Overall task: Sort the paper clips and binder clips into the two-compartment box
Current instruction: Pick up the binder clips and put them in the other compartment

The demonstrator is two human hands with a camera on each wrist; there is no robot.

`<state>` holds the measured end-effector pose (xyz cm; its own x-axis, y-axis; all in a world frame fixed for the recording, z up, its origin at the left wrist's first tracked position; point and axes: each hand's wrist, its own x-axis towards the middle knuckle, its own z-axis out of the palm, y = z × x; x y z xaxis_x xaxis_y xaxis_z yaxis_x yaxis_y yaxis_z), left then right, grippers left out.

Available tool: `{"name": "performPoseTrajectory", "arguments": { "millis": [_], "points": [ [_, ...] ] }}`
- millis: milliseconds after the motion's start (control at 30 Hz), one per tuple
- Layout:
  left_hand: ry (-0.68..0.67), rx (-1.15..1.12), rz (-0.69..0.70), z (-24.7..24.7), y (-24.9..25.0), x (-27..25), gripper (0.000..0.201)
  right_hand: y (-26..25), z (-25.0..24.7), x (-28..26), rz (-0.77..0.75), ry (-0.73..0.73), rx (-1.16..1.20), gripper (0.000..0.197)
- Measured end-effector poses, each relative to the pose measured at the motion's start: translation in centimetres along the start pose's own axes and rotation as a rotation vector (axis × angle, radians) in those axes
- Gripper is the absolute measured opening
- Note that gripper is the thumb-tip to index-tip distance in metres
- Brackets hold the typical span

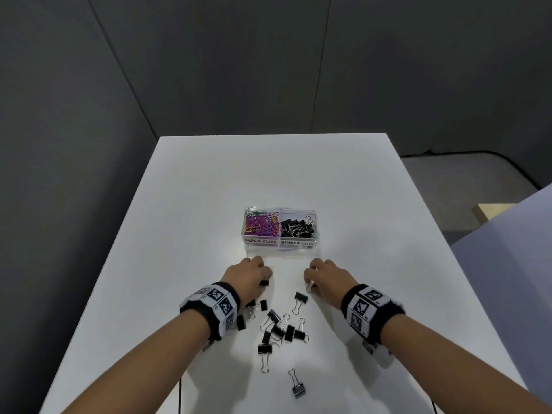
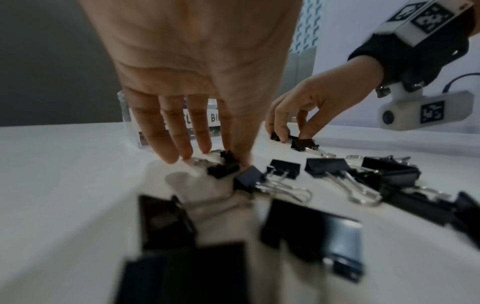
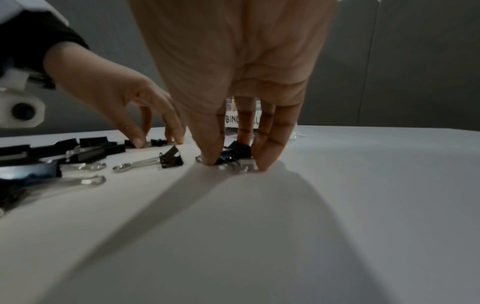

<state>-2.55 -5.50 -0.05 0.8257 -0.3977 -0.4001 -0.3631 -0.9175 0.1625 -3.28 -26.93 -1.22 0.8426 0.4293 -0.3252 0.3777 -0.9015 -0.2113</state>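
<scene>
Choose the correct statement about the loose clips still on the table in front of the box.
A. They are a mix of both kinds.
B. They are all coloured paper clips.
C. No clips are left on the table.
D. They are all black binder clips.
D: the loose clips on the table are all black binder clips, and the coloured paper clips lie only in the box's left compartment.

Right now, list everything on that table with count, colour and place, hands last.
clear plastic two-compartment box: one, transparent, mid-table beyond the hands.
coloured wire paper clips: many, mostly pink and purple, left compartment labelled PAPER CLIPS.
boxed black binder clips: several, black, right compartment.
loose black metal binder clips: about a dozen, black with silver handles, scattered near the hands.
white table: one, white.
left hand: fingertips pinch a small clip.
right hand: grip on a binder clip.
</scene>
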Motion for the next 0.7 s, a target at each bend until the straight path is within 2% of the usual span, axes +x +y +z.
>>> {"name": "performPoseTrajectory", "arguments": {
  "millis": [233, 400, 433, 533, 700],
  "points": [
    [0.054, -0.129, -0.078, 0.6, 0.5, -0.3, 0.026, 0.1, -0.9, 1.1, 0.206, -0.177, 0.213, 0.027],
    [0.137, -0.196, -0.101, 0.3, -0.3, -0.9, 0.026, -0.2, -0.7, 0.8, 0.259, -0.249, 0.138, 0.009],
    [0.142, -0.212, -0.113, 0.2, -0.7, -1.2, 0.026, -0.4, -0.4, 0.7, 0.256, -0.244, 0.106, 0.008],
    [0.169, -0.217, -0.155, 0.2, -2.6, -2.6, 0.024, -0.9, 0.6, 0.3, 0.240, -0.162, 0.014, 0.021],
    [0.112, -0.208, -0.252, 0.7, -4.7, -4.9, 0.012, -0.6, 0.9, -0.8, 0.251, -0.084, 0.076, 0.011]
  ]
}}
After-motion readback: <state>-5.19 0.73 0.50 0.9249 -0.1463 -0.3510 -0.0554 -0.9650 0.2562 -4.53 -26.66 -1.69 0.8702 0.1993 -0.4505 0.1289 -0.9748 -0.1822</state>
